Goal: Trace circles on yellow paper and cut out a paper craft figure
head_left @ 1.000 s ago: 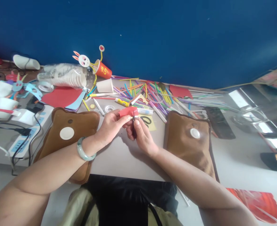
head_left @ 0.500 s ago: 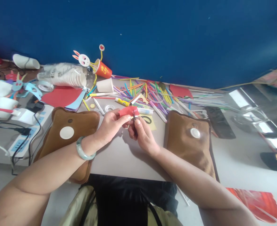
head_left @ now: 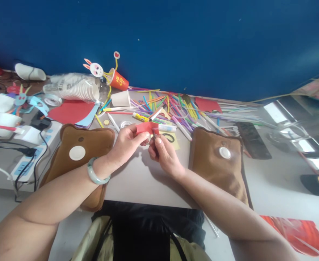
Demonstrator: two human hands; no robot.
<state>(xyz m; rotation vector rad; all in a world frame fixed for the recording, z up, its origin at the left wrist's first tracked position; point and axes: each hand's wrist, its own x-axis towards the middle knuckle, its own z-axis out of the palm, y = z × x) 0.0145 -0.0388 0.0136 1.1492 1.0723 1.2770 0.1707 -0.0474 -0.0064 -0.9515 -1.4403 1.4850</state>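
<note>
My left hand [head_left: 128, 143], with a pale green bangle [head_left: 95, 172] on the wrist, pinches a small red paper piece [head_left: 145, 127] between thumb and fingers. Close on its right, my right hand [head_left: 164, 152] is closed round dark scissors [head_left: 154, 135], whose blades meet the right part of the red paper. The scissors' handles are mostly hidden by my fingers. Just behind the hands lie a white marker [head_left: 167, 128], a black ring-shaped object [head_left: 168, 137] and a yellow paper sheet [head_left: 175, 141].
Brown cushions [head_left: 67, 145] [head_left: 219, 163] lie on both sides. Behind are colourful sticks [head_left: 151, 103], a paper cup [head_left: 121, 98], an orange cup with a rabbit figure [head_left: 120, 80] and red sheets [head_left: 71, 111]. A power strip [head_left: 26, 163] stands left; a dark phone [head_left: 253, 141] lies right.
The red paper has shifted slightly and looks flatter and wider between the hands. My left fingers have moved a little beneath it. My right hand stays on the scissors.
</note>
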